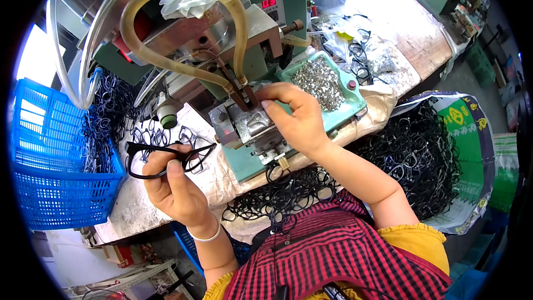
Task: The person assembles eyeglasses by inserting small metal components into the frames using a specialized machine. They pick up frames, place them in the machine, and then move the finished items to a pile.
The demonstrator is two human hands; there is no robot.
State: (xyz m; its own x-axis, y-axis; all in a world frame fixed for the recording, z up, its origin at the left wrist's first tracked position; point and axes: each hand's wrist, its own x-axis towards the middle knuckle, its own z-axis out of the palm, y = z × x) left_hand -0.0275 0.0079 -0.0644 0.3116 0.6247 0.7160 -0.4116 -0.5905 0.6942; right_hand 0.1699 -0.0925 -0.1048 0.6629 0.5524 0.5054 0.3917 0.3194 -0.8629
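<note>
My left hand (180, 191) is closed on a black eyeglass frame (134, 148), the thumb pressing it against the fingers. It holds the frame up over the worktable, left of a green bench machine. My right hand (302, 122) reaches in to the machine's metal fixture (256, 124), thumb and forefinger brought together beside two upright copper-coloured bars (237, 99). Whatever lies between those fingertips is too small or hidden to make out. A thick yellowish hose (129, 28) loops down to the bars.
A green tray (355, 104) of small metal parts (319, 80) sits right of the fixture. Black frames fill a blue basket (61, 194) at left and a large sack (472, 189) at right. More frames (244, 203) lie piled along the table's near edge.
</note>
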